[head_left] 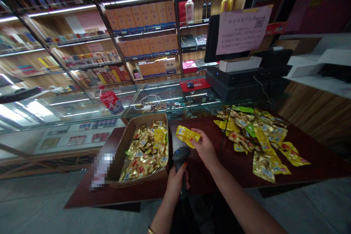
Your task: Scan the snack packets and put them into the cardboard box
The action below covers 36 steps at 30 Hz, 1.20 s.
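My left hand [176,181] is wrapped round the handle of a dark barcode scanner [181,154], its head pointing up and away from me. A yellow snack packet [184,135] is pinched in my right hand [204,148], just above and beyond the scanner head. To the left stands an open cardboard box [120,153] full of gold and yellow snack packets [146,155]. On the right of the dark red table [197,181] lies a loose heap of similar packets [246,124], several of them yellow and a few green.
A glass display counter [161,87] runs behind the table, with a red-and-white pouch [111,101], a white cable [149,100] and a mouse [190,85] on it. A monitor [212,40] bearing a pink notice [242,31] stands at the back right. Stocked shelves line the wall.
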Each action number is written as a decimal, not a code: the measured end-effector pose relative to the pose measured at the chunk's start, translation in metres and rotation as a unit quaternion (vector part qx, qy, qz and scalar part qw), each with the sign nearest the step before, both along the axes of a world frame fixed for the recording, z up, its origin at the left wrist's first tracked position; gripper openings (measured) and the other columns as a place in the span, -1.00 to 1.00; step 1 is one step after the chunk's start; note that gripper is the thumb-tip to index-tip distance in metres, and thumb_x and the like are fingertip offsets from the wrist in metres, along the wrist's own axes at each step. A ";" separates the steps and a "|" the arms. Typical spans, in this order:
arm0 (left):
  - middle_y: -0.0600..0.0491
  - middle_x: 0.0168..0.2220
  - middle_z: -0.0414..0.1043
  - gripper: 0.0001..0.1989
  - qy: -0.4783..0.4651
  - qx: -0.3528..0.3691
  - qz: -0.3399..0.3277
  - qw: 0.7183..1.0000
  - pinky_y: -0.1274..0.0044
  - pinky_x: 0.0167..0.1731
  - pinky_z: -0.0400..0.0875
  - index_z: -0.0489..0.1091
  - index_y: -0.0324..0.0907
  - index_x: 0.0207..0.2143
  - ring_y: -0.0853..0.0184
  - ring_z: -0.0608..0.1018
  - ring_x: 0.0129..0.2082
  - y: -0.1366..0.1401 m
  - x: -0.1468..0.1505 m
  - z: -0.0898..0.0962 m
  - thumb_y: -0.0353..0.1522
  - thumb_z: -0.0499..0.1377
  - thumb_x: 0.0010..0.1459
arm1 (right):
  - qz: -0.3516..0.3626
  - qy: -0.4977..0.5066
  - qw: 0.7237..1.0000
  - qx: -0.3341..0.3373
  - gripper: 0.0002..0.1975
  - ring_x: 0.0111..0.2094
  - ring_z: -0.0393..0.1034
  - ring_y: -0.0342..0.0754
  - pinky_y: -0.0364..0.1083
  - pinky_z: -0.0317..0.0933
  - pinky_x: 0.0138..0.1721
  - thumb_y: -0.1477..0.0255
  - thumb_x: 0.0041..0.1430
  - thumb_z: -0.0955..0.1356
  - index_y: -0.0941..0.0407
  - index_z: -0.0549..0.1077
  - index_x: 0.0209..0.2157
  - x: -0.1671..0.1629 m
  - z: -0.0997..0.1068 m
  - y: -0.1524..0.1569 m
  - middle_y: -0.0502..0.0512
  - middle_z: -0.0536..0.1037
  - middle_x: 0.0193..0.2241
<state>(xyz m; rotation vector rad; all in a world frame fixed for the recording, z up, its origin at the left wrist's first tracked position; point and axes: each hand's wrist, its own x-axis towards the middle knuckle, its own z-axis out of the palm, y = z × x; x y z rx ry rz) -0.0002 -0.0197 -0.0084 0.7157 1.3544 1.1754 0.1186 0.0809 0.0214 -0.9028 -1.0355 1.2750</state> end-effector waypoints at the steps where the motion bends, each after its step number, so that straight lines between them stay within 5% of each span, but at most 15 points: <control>1: 0.20 -0.68 0.36 -0.41 -0.002 -0.001 0.000 1.000 0.62 -0.80 0.19 0.37 -0.18 -0.35 0.44 0.34 -0.81 0.000 0.000 0.000 0.14 0.33 -0.11 | 0.044 0.006 0.999 0.023 -0.48 -0.17 0.59 0.03 0.01 0.48 -0.12 0.31 0.06 0.43 0.02 0.42 0.09 -0.016 0.007 0.001 0.09 0.62 -0.07; 4: 0.18 -0.70 0.36 -0.41 0.006 -0.006 0.008 1.000 0.62 -0.80 0.18 0.34 -0.17 -0.42 0.45 0.34 -0.82 -0.001 -0.001 0.001 0.16 0.32 -0.12 | 0.103 -0.063 0.985 0.120 -0.45 -0.04 0.55 0.02 0.03 0.43 0.02 0.34 0.11 0.42 -0.04 0.38 0.16 -0.046 0.021 0.008 0.10 0.56 0.05; 8: 0.19 -0.70 0.36 -0.39 0.007 -0.004 0.015 1.000 0.62 -0.80 0.17 0.37 -0.18 -0.38 0.44 0.34 -0.82 -0.002 -0.002 0.000 0.17 0.33 -0.16 | -0.034 -0.297 0.926 0.230 -0.62 0.15 0.39 0.07 0.14 0.21 0.24 0.40 0.24 0.31 0.02 0.46 0.09 -0.006 0.029 0.034 0.19 0.53 0.09; 13: 0.19 -0.68 0.35 -0.38 -0.001 0.001 0.009 1.000 0.62 -0.81 0.16 0.39 -0.20 -0.37 0.45 0.34 -0.82 0.000 -0.003 -0.004 0.17 0.32 -0.15 | -0.314 -0.573 0.747 0.122 -0.48 0.39 -0.05 0.34 0.51 -0.21 0.28 0.44 0.25 0.27 0.17 0.30 0.24 0.115 0.022 0.068 0.41 0.28 0.31; 15: 0.19 -0.68 0.35 -0.38 0.000 0.007 0.004 1.000 0.62 -0.81 0.15 0.39 -0.20 -0.36 0.45 0.34 -0.82 0.001 -0.003 -0.007 0.17 0.32 -0.14 | -0.334 -0.638 0.692 0.055 -0.38 0.40 -0.16 0.42 0.57 -0.28 0.24 0.44 0.20 0.29 0.25 0.22 0.29 0.153 0.013 0.075 0.52 0.16 0.36; 17: 0.19 -0.68 0.36 -0.38 0.000 0.011 0.001 1.000 0.62 -0.80 0.16 0.39 -0.20 -0.34 0.44 0.34 -0.82 0.002 -0.003 -0.010 0.16 0.31 -0.13 | -0.318 -0.674 0.666 0.025 -0.37 0.37 -0.07 0.42 0.55 -0.26 0.23 0.47 0.18 0.28 0.30 0.22 0.29 0.178 0.002 0.079 0.56 0.21 0.32; 21: 0.20 -0.68 0.37 -0.36 0.000 0.007 0.006 1.000 0.61 -0.82 0.16 0.39 -0.19 -0.31 0.43 0.33 -0.83 0.003 -0.003 -0.014 0.17 0.32 -0.15 | -0.299 -0.695 0.652 0.055 -0.55 0.26 0.18 0.27 0.46 -0.16 0.24 0.50 0.25 0.22 0.17 0.45 0.14 0.192 -0.017 0.080 0.39 0.41 0.21; 26: 0.20 -0.68 0.36 -0.39 -0.002 0.010 0.007 1.000 0.62 -0.80 0.18 0.39 -0.20 -0.31 0.44 0.35 -0.82 0.000 -0.003 -0.008 0.15 0.31 -0.11 | -0.358 -0.651 0.661 0.104 -0.63 0.15 0.33 0.20 0.38 -0.02 0.21 0.38 0.36 0.19 0.06 0.55 0.03 0.196 -0.022 0.074 0.26 0.53 0.12; 33: 0.20 -0.68 0.35 -0.42 -0.002 0.000 -0.005 1.000 0.62 -0.80 0.16 0.37 -0.20 -0.32 0.45 0.33 -0.83 -0.001 0.000 -0.001 0.12 0.31 -0.09 | -0.445 -0.477 0.738 0.169 -0.55 0.00 0.51 0.19 0.12 0.35 0.02 0.33 0.39 0.18 0.21 0.50 0.12 0.188 0.004 0.044 0.36 0.61 -0.01; 36: 0.21 -0.68 0.36 -0.44 -0.011 0.003 -0.008 1.000 0.62 -0.79 0.17 0.37 -0.19 -0.31 0.45 0.34 -0.82 -0.001 0.001 -0.001 0.11 0.30 -0.06 | -0.326 -0.462 0.787 0.247 -0.60 0.09 0.49 0.12 0.12 0.32 0.15 0.36 0.40 0.20 0.11 0.51 0.12 0.145 -0.002 0.017 0.24 0.60 0.06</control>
